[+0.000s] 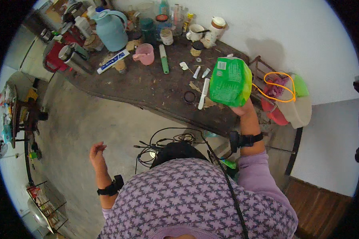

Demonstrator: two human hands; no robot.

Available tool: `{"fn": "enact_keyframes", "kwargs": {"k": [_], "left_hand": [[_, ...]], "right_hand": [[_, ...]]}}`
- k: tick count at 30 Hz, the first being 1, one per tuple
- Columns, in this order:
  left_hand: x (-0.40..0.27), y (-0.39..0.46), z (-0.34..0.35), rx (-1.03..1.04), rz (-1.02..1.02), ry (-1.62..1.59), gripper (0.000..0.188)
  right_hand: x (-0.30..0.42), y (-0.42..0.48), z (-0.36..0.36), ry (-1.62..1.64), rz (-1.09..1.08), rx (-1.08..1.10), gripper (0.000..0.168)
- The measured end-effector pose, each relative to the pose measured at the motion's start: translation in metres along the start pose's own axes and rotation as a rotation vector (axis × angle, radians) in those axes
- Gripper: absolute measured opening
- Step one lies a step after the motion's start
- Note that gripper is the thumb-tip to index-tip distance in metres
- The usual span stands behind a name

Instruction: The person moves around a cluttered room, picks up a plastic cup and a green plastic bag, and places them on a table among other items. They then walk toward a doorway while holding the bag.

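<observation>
A bright green plastic packet (231,82), bearing print and a barcode, is held up over the right end of the dark wooden table (122,86). My right hand (243,108) grips it from below and behind; the packet hides most of the fingers. Beside it on the tabletop lie a white comb-like strip (203,94), a dark round lid (189,97) and two small tubes (197,72). Away from the table, my left hand (97,151) hangs over the concrete floor with loosely bent fingers and nothing in it.
Along the table's back stand a light blue jug (111,31), a pink mug (144,54), a white cup (195,32) and several jars. A toothpaste box (113,61) lies at the left. Black cables (179,139) coil near my body. Hats (296,110) hang at the right.
</observation>
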State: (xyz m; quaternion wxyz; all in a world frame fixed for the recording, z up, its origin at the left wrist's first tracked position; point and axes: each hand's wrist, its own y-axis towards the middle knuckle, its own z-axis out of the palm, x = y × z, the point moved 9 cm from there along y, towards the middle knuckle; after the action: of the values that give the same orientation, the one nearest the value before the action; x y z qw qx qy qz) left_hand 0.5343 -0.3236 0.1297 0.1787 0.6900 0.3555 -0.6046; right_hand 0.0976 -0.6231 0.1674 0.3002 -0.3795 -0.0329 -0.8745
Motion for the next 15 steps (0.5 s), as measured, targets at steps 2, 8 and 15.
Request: {"fn": "enact_keyframes", "kwargs": {"k": [2, 8, 15], "left_hand": [[-0.02, 0.003, 0.021, 0.078, 0.013, -0.042, 0.024], [-0.081, -0.008, 0.098, 0.379, 0.114, -0.136, 0.065], [-0.062, -0.011, 0.106, 0.52, -0.12, -0.363, 0.064]], "right_hand": [[-0.016, 0.014, 0.041, 0.047, 0.024, 0.088, 0.034], [-0.124, 0.044, 0.162, -0.512, 0.157, 0.282, 0.025], [-0.228, 0.032, 0.276, -1.256, -0.156, 0.567, 0.022]]}}
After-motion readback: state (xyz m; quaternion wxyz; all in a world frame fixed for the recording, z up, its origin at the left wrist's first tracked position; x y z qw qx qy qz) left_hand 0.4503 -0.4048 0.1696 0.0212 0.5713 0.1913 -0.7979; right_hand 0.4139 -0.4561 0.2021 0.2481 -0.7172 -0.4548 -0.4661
